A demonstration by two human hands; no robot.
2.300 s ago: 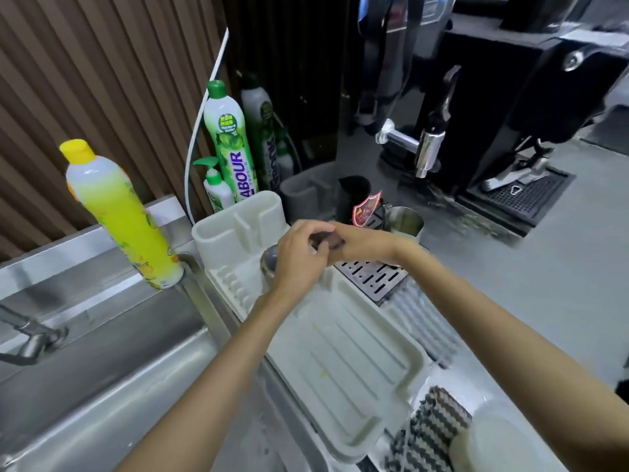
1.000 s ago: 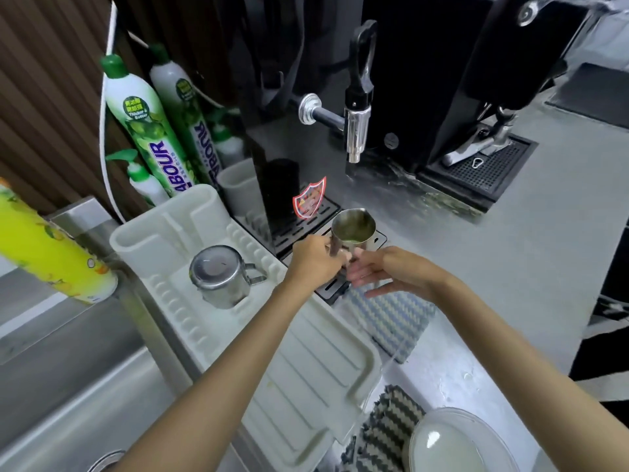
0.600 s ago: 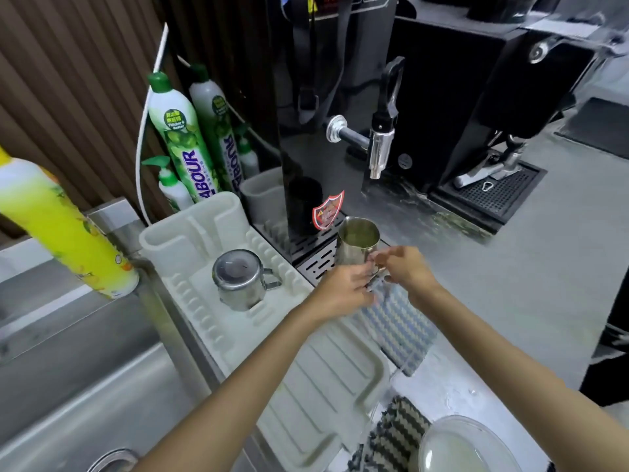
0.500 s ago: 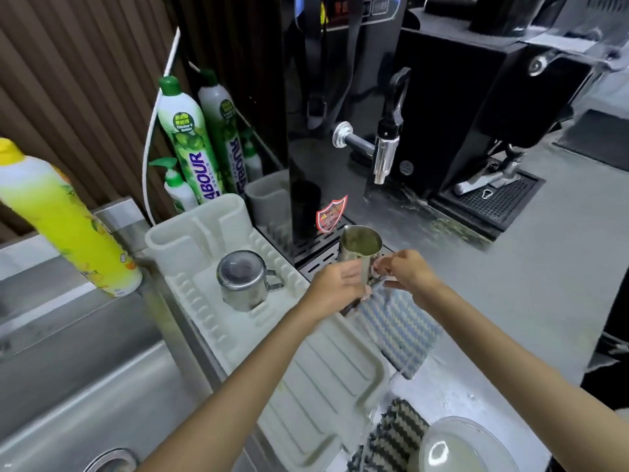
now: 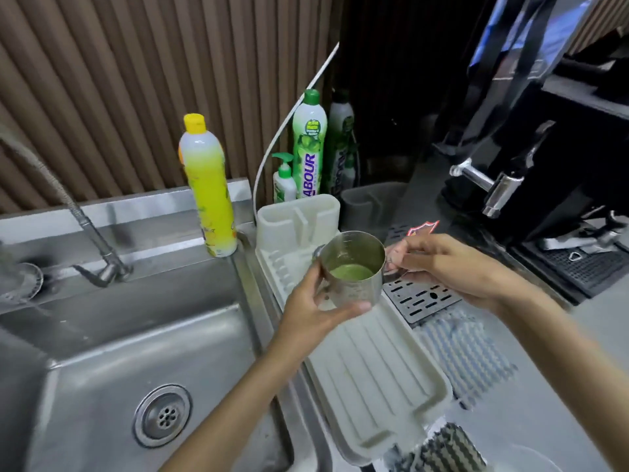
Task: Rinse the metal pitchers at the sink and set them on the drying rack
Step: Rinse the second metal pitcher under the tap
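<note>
A metal pitcher (image 5: pixel 354 267) with green liquid in its bottom is held upright in the air above the white drying rack (image 5: pixel 374 369). My left hand (image 5: pixel 316 311) wraps round its body from below. My right hand (image 5: pixel 439 264) pinches its handle on the right side. The other pitcher that stood on the rack is hidden behind the held one. The steel sink (image 5: pixel 129 352) with its drain (image 5: pixel 162 415) lies to the left, and the tap (image 5: pixel 85 233) stands at its back left.
A yellow detergent bottle (image 5: pixel 207 189) stands on the sink's back ledge, with green soap bottles (image 5: pixel 308 148) behind the rack. A black drinks machine (image 5: pixel 544 148) with a steel spout and a drip grate (image 5: pixel 418 296) are on the right. Striped cloths (image 5: pixel 463 352) lie on the grey counter.
Both hands lifted the pitcher off the drip grate and carried it left, over the drying rack. My view has swung left, bringing the sink and tap in.
</note>
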